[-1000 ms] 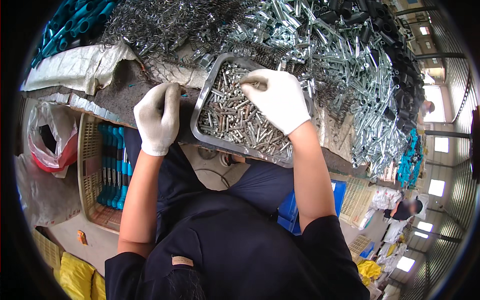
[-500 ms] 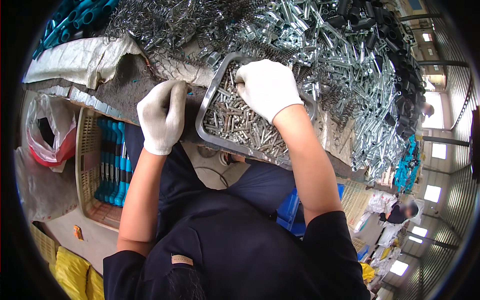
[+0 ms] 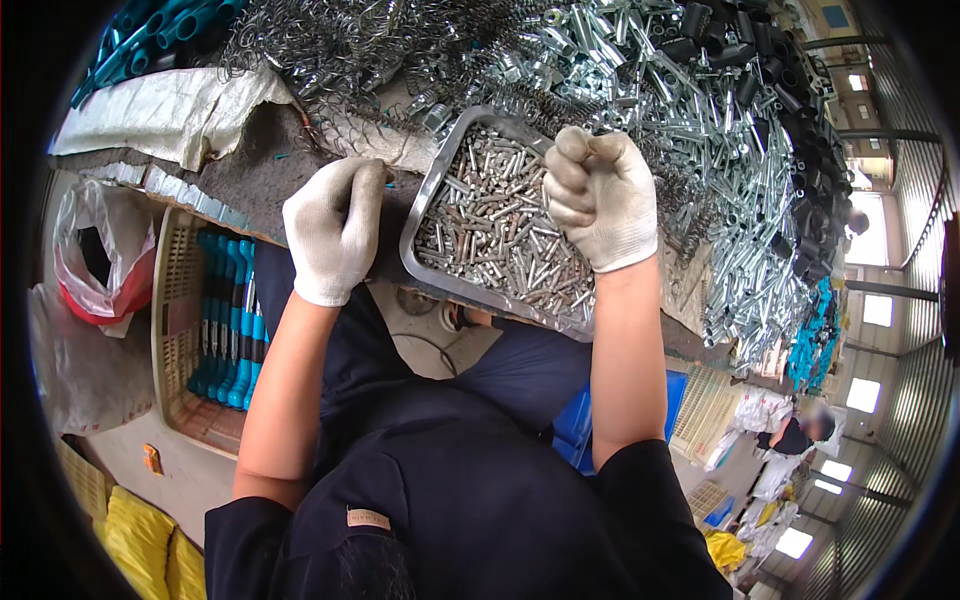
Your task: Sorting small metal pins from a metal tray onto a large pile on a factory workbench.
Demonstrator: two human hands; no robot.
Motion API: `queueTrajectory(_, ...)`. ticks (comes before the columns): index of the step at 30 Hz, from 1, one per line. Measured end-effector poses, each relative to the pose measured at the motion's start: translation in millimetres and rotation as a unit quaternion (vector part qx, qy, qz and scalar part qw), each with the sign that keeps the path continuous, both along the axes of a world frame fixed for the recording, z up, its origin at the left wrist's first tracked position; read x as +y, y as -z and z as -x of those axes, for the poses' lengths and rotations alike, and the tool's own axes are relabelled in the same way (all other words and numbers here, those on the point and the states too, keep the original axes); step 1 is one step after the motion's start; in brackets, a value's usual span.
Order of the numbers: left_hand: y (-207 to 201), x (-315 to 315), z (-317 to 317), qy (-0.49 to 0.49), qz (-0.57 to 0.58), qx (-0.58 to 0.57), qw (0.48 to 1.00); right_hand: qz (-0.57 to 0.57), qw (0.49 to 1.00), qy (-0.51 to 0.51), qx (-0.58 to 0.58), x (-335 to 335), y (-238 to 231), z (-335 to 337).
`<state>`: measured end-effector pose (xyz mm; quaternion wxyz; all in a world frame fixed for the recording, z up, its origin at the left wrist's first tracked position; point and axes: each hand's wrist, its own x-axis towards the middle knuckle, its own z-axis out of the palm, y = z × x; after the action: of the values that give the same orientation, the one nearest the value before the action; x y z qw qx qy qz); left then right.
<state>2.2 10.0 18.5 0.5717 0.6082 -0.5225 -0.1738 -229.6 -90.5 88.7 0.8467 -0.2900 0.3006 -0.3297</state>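
My left hand (image 3: 333, 230), in a white glove, is closed with thumb and fingers pressed together, left of the tray. A tiny dark tip shows at its fingers; what it belongs to is hidden. My right hand (image 3: 606, 203), gloved too, is raised over the tray's right side, palm turned up and fingers curled in. Whatever those fingers hold cannot be made out. Between the hands lies a grey metal tray (image 3: 412, 232), full of short metal pins (image 3: 492, 220), some shiny and some brownish.
Behind the tray are heaps of wire springs (image 3: 370, 50), shiny metal parts (image 3: 745, 230) and black tubes (image 3: 790, 75). Teal tubes (image 3: 150, 40) lie far left. A crate (image 3: 170, 330) of blue-handled pieces (image 3: 230, 320) stands below the table's left side. Another person (image 3: 795, 435) is at the right.
My right hand has lifted out of the pins, moved right and turned its palm up with curled fingers. The left hand stays closed and has shifted only slightly.
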Motion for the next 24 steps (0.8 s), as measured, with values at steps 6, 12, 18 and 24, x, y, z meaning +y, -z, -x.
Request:
queueTrajectory(6, 4, -1, 1, -0.004, -0.005, 0.007, 1.0, 0.132, 0.974, -0.03, 0.182, 11, -6, -15)
queueTrajectory(12, 7, -2, 0, -0.008, -0.007, 0.0, 1.0, 0.507, 0.655, -0.084, 0.554, 18, 12, -35)
queueTrajectory(18, 6, -2, 1, -0.002, 0.003, 0.009, 1.0, 0.497, 0.543, -0.016, 0.676, 15, 10, -16)
queueTrajectory(24, 6, -2, 1, 0.0, 0.002, 0.015, 1.0, 0.549, 0.557, -0.076, 0.619, 18, 17, -33)
